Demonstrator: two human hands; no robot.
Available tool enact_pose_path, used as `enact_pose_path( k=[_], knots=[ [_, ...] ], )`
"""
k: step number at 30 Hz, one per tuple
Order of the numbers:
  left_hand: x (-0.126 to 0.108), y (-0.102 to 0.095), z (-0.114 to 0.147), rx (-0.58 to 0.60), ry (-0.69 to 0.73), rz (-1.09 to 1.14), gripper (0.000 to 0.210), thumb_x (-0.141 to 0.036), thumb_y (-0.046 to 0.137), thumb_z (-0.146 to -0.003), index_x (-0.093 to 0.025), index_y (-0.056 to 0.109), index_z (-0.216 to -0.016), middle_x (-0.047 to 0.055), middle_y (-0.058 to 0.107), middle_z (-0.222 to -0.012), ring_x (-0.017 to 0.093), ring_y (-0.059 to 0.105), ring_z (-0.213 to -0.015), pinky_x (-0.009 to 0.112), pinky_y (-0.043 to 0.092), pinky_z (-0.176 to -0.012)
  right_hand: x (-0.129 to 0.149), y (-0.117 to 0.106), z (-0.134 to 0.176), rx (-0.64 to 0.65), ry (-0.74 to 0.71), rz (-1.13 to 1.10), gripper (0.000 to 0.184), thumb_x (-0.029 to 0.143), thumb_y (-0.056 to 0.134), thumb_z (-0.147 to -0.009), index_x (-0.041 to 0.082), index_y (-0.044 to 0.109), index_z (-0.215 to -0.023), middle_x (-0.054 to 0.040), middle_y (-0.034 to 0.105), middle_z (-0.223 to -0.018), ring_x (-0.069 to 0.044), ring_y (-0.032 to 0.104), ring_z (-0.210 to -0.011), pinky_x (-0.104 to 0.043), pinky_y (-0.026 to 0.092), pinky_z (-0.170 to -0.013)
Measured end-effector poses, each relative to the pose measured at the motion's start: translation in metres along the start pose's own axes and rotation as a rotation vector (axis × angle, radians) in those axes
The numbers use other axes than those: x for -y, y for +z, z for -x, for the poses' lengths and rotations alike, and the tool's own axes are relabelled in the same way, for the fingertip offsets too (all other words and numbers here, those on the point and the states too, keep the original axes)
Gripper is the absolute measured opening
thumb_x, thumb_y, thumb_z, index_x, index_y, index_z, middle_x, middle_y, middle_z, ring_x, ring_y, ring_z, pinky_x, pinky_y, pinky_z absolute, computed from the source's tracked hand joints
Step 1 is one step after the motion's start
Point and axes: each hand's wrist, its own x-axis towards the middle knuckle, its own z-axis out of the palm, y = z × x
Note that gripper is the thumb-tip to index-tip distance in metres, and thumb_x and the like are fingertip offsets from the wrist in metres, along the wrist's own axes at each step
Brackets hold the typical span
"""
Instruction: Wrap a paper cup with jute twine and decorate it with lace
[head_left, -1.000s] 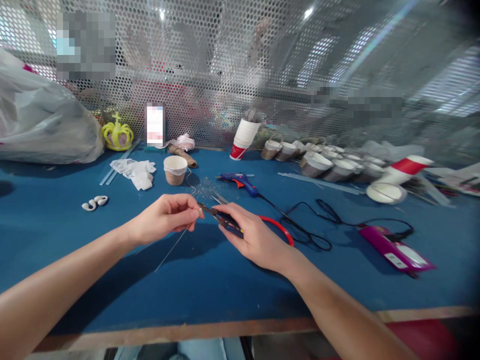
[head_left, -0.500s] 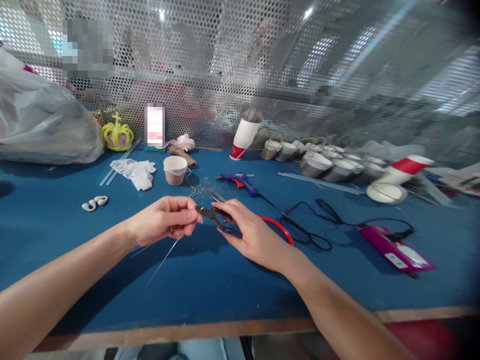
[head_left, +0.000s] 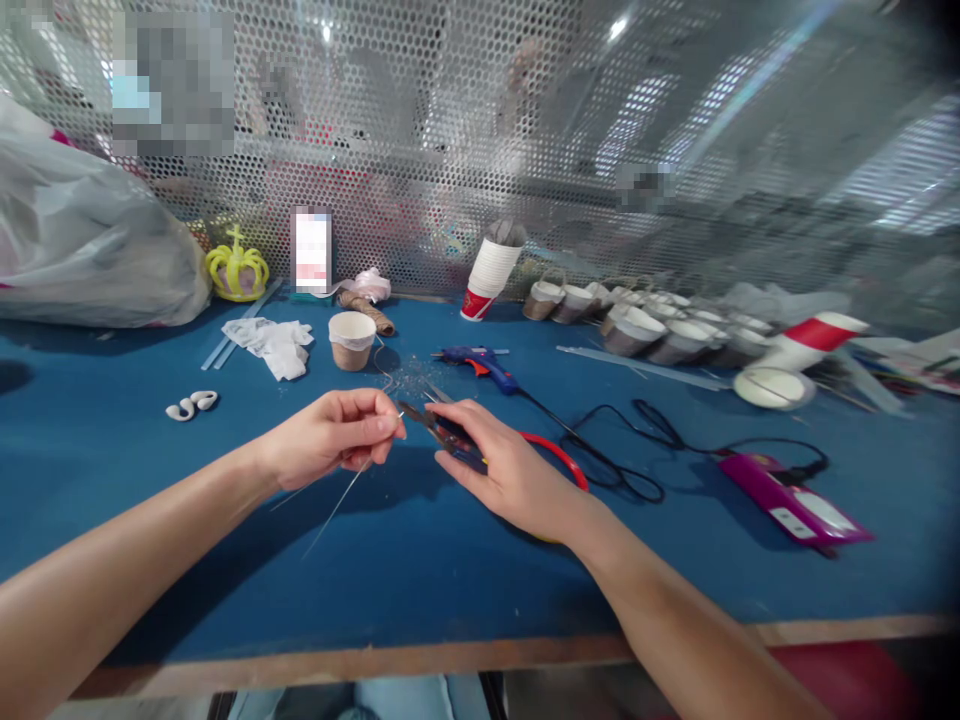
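Note:
Between the thumb and fingers of my left hand (head_left: 334, 435) is a thin, stiff wire (head_left: 335, 512), its long ends trailing down toward the table's front. A short tip of it pokes out past the thumb. My right hand (head_left: 517, 470) is wrapped round the handles of dark-jawed pliers (head_left: 421, 417), whose jaws lie right beside that tip; whether they touch it I cannot tell. Behind my hands stands a small brown paper-wrapped cup (head_left: 352, 342) with a white lining. A red curved handle (head_left: 562, 458) shows partly behind my right hand.
A blue glue gun (head_left: 480, 365) lies beyond my right hand, its black cord running to a purple power strip (head_left: 795, 500). Several wrapped cups (head_left: 634, 328) stand at back right, beside stacked paper cups (head_left: 491, 275). White earphones (head_left: 192, 404) and crumpled tissue (head_left: 274, 345) lie left.
The pliers' handles have drawn closer together in my right hand. Their jaws have shifted slightly right and up, off my left fingertips, leaving the wire tip showing. My left hand has barely moved.

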Motion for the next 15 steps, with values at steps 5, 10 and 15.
enact_pose_path(
  k=[5, 10, 15],
  knots=[
    [-0.0012, 0.0014, -0.0002, -0.049, 0.022, -0.059, 0.032, -0.041, 0.070, -0.071, -0.013, 0.056, -0.075, -0.003, 0.055, -0.054, 0.003, 0.039, -0.043, 0.016, 0.024, -0.042, -0.0005, 0.0005, -0.0002, 0.002, 0.002, -0.004, 0.036, 0.028, 0.050, -0.089, 0.023, 0.041, -0.124, -0.0089, 0.055, -0.112, -0.020, 0.057, -0.102, -0.038, 0.050, -0.088],
    [-0.0014, 0.0020, 0.0002, -0.046, 0.050, -0.090, 0.030, -0.040, 0.068, -0.073, -0.012, 0.057, -0.075, -0.003, 0.056, -0.054, 0.003, 0.040, -0.043, 0.016, 0.024, -0.041, 0.0003, 0.0006, -0.0013, -0.019, -0.021, -0.012, 0.030, 0.024, 0.049, -0.089, 0.021, 0.046, -0.119, -0.0086, 0.058, -0.111, -0.020, 0.057, -0.104, -0.036, 0.049, -0.089],
    [-0.0022, 0.0008, -0.0008, -0.021, 0.034, -0.040, 0.029, -0.038, 0.069, -0.072, -0.011, 0.059, -0.076, -0.003, 0.055, -0.056, 0.003, 0.040, -0.043, 0.017, 0.024, -0.042, 0.0023, -0.0009, -0.0019, -0.007, 0.002, -0.035, 0.030, 0.028, 0.049, -0.090, 0.022, 0.046, -0.119, -0.0077, 0.059, -0.112, -0.020, 0.057, -0.104, -0.036, 0.049, -0.087]
  ],
)
